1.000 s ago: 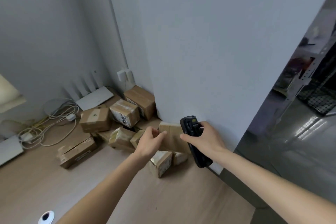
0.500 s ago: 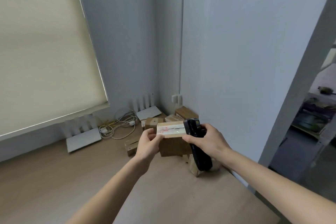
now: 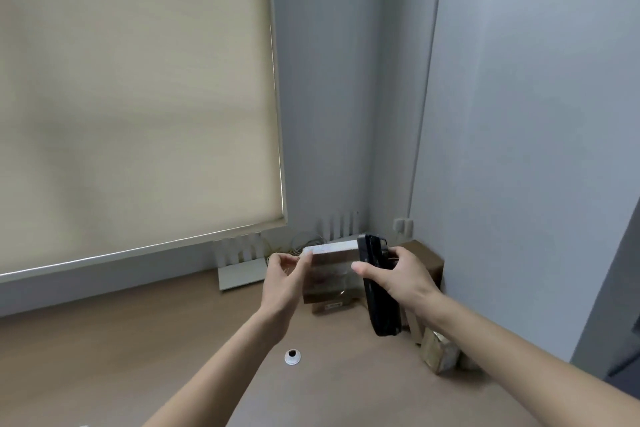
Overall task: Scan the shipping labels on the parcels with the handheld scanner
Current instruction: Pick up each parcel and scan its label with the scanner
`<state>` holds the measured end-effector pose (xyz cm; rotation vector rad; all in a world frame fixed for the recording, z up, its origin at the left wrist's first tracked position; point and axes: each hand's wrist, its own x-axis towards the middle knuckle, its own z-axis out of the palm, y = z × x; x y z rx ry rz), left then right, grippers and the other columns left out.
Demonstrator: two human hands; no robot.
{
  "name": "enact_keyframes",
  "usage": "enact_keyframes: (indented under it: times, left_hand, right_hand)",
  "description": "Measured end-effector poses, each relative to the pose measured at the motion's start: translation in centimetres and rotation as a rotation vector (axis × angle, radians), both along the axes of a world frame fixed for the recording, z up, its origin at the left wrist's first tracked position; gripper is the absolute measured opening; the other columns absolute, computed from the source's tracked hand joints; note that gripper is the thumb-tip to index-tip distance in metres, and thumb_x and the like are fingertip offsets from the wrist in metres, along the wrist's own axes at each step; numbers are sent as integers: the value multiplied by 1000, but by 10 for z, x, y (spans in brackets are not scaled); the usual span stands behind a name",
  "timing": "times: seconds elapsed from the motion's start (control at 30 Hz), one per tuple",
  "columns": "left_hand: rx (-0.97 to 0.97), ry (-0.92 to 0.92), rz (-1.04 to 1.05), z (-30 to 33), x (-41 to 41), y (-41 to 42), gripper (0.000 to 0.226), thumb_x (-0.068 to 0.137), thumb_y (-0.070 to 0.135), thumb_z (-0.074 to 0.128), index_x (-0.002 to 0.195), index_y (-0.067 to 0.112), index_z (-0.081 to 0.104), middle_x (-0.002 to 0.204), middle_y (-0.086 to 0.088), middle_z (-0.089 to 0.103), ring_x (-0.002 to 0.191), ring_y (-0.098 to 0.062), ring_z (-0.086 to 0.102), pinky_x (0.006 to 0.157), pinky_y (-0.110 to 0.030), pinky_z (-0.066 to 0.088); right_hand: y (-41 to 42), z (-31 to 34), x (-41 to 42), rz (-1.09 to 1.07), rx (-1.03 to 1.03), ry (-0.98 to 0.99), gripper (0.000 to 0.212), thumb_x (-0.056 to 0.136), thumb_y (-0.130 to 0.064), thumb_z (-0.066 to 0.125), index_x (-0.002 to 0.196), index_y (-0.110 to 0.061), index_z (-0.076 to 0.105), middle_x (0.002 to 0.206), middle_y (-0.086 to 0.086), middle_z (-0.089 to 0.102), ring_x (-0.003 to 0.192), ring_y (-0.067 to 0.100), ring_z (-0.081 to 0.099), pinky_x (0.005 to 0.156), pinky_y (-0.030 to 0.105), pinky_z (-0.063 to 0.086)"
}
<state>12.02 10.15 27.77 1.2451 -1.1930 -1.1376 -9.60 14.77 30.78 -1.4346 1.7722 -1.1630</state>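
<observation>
I hold a small brown cardboard parcel (image 3: 330, 270) up in front of me, its pale labelled top showing as a thin strip along the upper edge. My left hand (image 3: 285, 279) grips the parcel's left end, thumb at the top corner. The black handheld scanner (image 3: 379, 298) stands upright against the parcel's right end, held in my right hand (image 3: 398, 276) with the thumb pointing toward the parcel. Motion blur hides the label's print.
More cardboard parcels lie on the wooden floor by the right wall (image 3: 427, 262) (image 3: 439, 352) and under the held one (image 3: 329, 306). A white router (image 3: 242, 274), cables (image 3: 304, 243) and a wall socket (image 3: 403, 225) sit in the corner. A small white disc (image 3: 292, 356) lies on the floor.
The view has swung up and left, bringing the beige blind into sight. The parcel has tipped so its labelled top shows less. Both hands keep their hold.
</observation>
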Motion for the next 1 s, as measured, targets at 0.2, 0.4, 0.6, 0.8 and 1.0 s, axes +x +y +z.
enact_keyframes:
  times: [0.2,0.4,0.6,0.8,1.0]
  left_hand:
    - [-25,-5,-70,4,17,10,26,89,24,68,107,42,74,107,15,73,107,-8,67,100,-35,51]
    - [-54,31,-128,6,20,20,37,74,20,65,94,49,76,104,13,77,103,-9,71,90,-26,51]
    - [-60,87,-110,3,22,19,36,87,3,64,109,31,72,105,12,77,102,-1,70,82,-15,49]
    - [-63,84,-71,2,28,16,35,89,16,72,117,36,68,102,18,76,96,12,65,81,-20,44]
    - [-13,48,-170,-6,37,13,44,87,33,75,124,51,62,99,2,78,96,-11,63,88,-35,45]
  right_hand:
    - [1,4,15,31,5,55,76,68,-56,92,127,-22,59,106,-17,64,98,4,61,83,21,43]
    - [1,9,16,77,-20,138,75,67,-57,92,126,-26,57,107,-18,64,103,9,63,88,28,47]
    - [4,9,18,142,-26,195,74,65,-56,93,124,-28,59,110,-15,67,105,8,64,95,31,51]
    - [4,6,20,210,0,217,83,64,-54,95,132,-24,60,120,-11,68,111,8,63,97,27,48]
    - [0,2,21,227,42,240,86,63,-52,96,135,-21,59,121,-8,69,114,11,63,101,30,49]
